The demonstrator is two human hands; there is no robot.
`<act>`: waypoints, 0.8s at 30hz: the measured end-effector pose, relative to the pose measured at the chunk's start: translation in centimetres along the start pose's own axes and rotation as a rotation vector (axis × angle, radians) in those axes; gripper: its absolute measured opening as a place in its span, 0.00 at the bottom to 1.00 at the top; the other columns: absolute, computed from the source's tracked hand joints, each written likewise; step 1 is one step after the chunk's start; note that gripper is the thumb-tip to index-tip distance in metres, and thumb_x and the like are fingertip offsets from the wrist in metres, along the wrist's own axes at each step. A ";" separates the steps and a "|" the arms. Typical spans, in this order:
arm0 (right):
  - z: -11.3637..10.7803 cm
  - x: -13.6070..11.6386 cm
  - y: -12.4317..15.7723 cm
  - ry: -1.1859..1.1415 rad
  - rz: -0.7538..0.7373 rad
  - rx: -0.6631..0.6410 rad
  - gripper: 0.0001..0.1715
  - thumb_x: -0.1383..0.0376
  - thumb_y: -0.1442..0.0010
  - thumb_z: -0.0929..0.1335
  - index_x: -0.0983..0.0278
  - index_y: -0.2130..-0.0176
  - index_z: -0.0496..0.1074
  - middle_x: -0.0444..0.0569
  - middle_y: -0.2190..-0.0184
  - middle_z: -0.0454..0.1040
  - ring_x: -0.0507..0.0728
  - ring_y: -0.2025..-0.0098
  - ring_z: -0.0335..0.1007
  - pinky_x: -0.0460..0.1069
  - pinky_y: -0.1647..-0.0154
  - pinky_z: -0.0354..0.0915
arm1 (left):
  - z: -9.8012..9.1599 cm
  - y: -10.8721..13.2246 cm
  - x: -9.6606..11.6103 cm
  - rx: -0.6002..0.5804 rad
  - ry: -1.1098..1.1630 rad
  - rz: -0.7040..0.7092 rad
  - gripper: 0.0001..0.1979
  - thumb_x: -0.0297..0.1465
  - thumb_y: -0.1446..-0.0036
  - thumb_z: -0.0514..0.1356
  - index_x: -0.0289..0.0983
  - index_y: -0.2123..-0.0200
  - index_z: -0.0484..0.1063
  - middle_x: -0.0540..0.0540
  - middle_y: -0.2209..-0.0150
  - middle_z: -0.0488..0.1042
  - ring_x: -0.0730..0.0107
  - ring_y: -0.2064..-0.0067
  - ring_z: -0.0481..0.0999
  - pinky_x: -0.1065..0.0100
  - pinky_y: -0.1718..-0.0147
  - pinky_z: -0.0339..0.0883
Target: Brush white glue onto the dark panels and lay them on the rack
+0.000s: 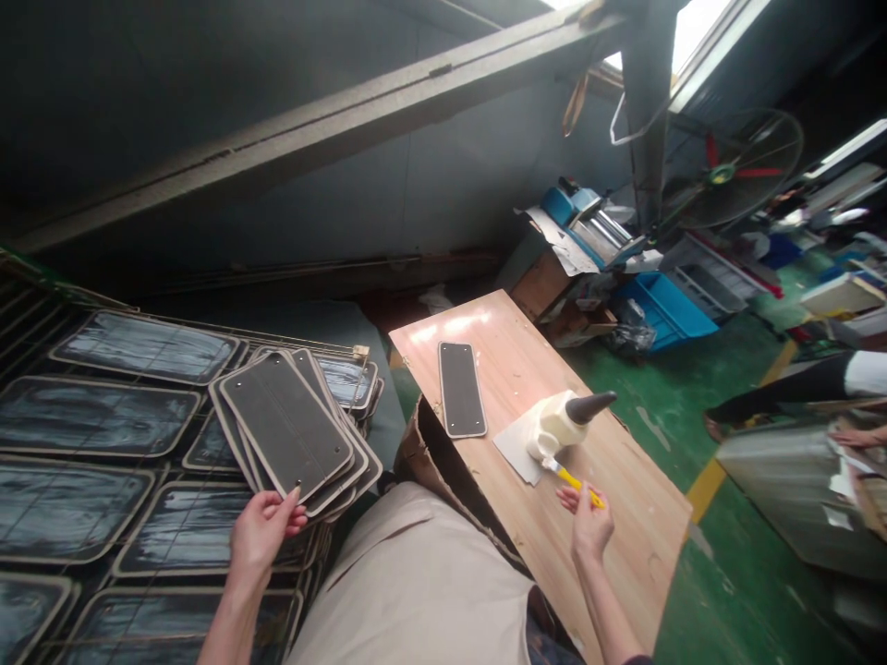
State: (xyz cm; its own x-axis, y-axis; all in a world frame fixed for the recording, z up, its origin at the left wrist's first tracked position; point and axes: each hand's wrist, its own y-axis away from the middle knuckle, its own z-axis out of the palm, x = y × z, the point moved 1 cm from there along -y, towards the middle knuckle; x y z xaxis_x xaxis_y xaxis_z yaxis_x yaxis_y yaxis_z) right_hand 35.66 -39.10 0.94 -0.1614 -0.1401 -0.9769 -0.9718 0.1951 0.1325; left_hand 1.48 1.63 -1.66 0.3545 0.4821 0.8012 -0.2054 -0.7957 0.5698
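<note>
My left hand pinches the near corner of a dark rectangular panel with a pale edge and small studs at its corners. That panel tops a fanned, uneven stack at my left. In my right hand is a yellow-handled brush, its head against a cream-coloured container crusted with dried residue. The container has a dark conical tip pointing right and rests on a grey sheet. A single dark panel lies face up on the wooden board, left of the container.
Several panels with streaky, shiny coating lie on a wire rack at the left. An open cardboard box sits under the board's near edge. Beyond stand a blue roller machine, a blue crate and a large fan. Another person's leg shows at right.
</note>
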 end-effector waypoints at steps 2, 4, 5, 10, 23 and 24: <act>0.8 -1.1 0.4 0.089 -0.048 -0.086 0.27 0.48 0.50 0.70 0.66 0.60 0.64 0.45 0.77 0.76 0.56 0.77 0.75 0.47 0.76 0.71 | 0.1 0.1 0.1 -0.001 0.002 0.003 0.24 0.45 0.66 0.67 0.37 0.74 0.59 0.48 0.83 0.73 0.66 0.81 0.74 0.70 0.84 0.67; 2.6 -2.3 0.8 0.134 -0.075 -0.176 0.27 0.49 0.48 0.69 0.66 0.58 0.65 0.46 0.76 0.76 0.57 0.76 0.75 0.48 0.74 0.72 | 0.2 0.4 0.3 0.008 0.009 0.011 0.24 0.46 0.65 0.67 0.37 0.75 0.58 0.48 0.84 0.73 0.66 0.82 0.73 0.72 0.85 0.65; 3.8 -2.8 1.1 0.139 -0.084 -0.222 0.28 0.49 0.48 0.69 0.67 0.57 0.66 0.47 0.76 0.76 0.57 0.75 0.76 0.49 0.73 0.73 | 0.3 0.6 0.5 0.014 0.017 0.022 0.24 0.46 0.65 0.66 0.38 0.75 0.58 0.49 0.84 0.72 0.67 0.82 0.73 0.72 0.86 0.64; 13.1 -5.9 4.0 0.155 -0.134 -0.546 0.30 0.49 0.47 0.68 0.67 0.53 0.68 0.49 0.73 0.77 0.58 0.71 0.76 0.51 0.68 0.73 | 0.7 1.6 1.8 -0.020 0.087 0.066 0.22 0.44 0.61 0.67 0.38 0.73 0.59 0.48 0.83 0.71 0.66 0.82 0.73 0.73 0.86 0.62; 37.8 -12.6 17.5 0.235 -0.765 -1.548 0.16 0.55 0.38 0.62 0.62 0.57 0.70 0.47 0.71 0.76 0.54 0.71 0.74 0.47 0.67 0.69 | 0.6 1.5 1.6 0.070 0.267 0.015 0.22 0.44 0.57 0.65 0.37 0.69 0.59 0.52 0.82 0.70 0.73 0.84 0.71 0.76 0.87 0.60; 39.3 -12.6 18.2 0.247 -0.839 -1.562 0.16 0.55 0.37 0.61 0.62 0.57 0.70 0.46 0.73 0.76 0.53 0.71 0.73 0.46 0.67 0.68 | 0.8 1.3 1.4 0.078 0.276 0.011 0.22 0.44 0.57 0.65 0.37 0.70 0.58 0.53 0.83 0.70 0.73 0.84 0.70 0.76 0.87 0.59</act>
State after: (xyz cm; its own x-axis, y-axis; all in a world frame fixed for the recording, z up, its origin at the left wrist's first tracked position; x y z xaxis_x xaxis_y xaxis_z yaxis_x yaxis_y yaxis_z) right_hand 26.73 4.40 9.12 0.5351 0.1358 -0.8338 -0.0213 -0.9845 -0.1740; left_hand 2.42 0.98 0.11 0.0884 0.5466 0.8327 -0.1328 -0.8220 0.5537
